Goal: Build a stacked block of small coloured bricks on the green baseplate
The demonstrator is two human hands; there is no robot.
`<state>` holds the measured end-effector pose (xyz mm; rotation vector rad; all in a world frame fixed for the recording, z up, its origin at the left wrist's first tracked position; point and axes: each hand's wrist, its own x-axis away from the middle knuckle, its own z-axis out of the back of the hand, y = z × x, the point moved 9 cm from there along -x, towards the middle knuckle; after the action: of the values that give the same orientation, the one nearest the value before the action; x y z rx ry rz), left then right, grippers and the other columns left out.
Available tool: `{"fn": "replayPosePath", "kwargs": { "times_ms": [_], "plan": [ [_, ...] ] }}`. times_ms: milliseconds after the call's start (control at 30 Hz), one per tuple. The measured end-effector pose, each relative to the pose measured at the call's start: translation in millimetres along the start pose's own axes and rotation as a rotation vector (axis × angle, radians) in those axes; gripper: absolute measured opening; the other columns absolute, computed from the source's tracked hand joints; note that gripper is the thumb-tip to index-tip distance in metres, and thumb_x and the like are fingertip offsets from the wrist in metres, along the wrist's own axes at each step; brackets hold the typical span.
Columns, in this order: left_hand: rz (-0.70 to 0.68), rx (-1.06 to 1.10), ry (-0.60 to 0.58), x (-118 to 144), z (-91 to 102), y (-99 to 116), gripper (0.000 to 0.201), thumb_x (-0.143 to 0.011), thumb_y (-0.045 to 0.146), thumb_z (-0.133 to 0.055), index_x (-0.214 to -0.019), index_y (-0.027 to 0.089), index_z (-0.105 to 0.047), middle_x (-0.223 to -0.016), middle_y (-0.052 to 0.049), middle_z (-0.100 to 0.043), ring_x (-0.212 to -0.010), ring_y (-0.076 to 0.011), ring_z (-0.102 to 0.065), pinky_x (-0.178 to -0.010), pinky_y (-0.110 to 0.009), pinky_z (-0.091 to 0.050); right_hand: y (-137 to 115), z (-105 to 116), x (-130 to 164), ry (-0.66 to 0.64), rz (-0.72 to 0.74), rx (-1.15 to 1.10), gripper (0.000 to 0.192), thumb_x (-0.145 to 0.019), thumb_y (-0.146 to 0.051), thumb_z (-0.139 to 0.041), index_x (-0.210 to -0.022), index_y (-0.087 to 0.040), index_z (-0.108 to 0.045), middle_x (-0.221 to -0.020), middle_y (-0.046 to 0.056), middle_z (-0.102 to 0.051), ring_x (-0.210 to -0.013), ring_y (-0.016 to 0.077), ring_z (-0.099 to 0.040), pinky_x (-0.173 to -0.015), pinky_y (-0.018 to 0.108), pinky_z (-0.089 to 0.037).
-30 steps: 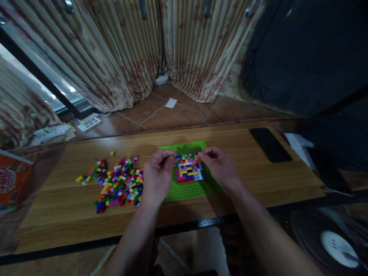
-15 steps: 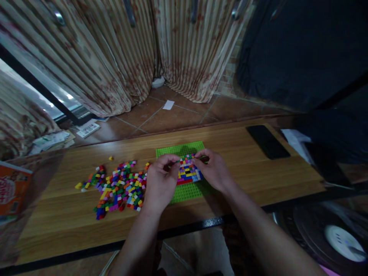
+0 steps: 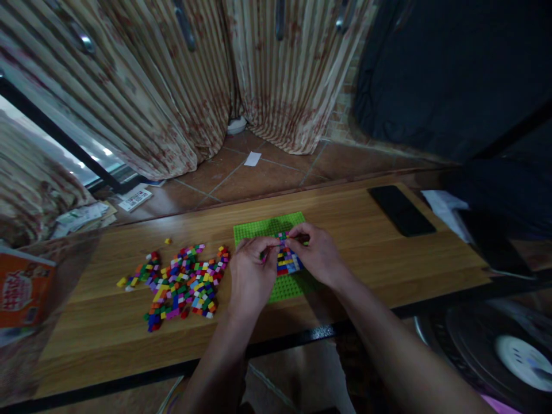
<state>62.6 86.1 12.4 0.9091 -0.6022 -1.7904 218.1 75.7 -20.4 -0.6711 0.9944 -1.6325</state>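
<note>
A green studded baseplate [image 3: 290,288] lies on the wooden table, with a block of small multicoloured toy bricks [image 3: 290,265] built up on its middle. My left hand [image 3: 255,264] is over the left part of these bricks, thumb and fingers pinched together near their far edge. From the right, my right hand [image 3: 314,247] reaches in, its thumb and forefinger closed at the same far rows. Whatever the fingertips hold is too small or hidden to name. To the left of the plate spreads a loose pile of small coloured bricks [image 3: 183,282].
A black phone [image 3: 402,210] lies on the right of the wooden table [image 3: 357,224]. One yellow brick [image 3: 168,241] sits apart behind the pile. An orange printed package [image 3: 26,290] is at the far left. Striped curtains [image 3: 172,86] hang beyond the table.
My left hand has shifted right, closer to my right hand, and now covers more of the built bricks. My right hand stays nearly in place. The view has moved slightly.
</note>
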Motion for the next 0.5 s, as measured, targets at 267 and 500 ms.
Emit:
{"fn": "replayPosePath", "kwargs": {
  "times_ms": [267,500],
  "plan": [
    [-0.182,-0.173,-0.019,1,-9.6,20,0.013,-0.085,0.011,-0.061,-0.084,0.020,-0.070,-0.083,-0.003,-0.074,-0.081,-0.0199,-0.063,-0.079,-0.033,-0.047,0,2,4,-0.027,0.050,-0.053,0.009,-0.084,-0.025,-0.060,-0.090,-0.021,-0.065,-0.089,0.003,-0.072,-0.078,0.0169,-0.067,-0.073,0.032,-0.051],
    [-0.221,-0.209,-0.049,2,-16.5,22,0.016,-0.088,0.013,-0.059,-0.081,0.022,-0.070,-0.082,-0.002,-0.073,-0.080,-0.0186,-0.062,-0.079,-0.032,-0.045,-4,6,5,-0.027,0.038,-0.009,0.012,-0.086,-0.021,-0.057,-0.092,-0.020,-0.068,-0.091,0.004,-0.074,-0.080,0.0171,-0.067,-0.073,0.031,-0.049]
  ]
}}
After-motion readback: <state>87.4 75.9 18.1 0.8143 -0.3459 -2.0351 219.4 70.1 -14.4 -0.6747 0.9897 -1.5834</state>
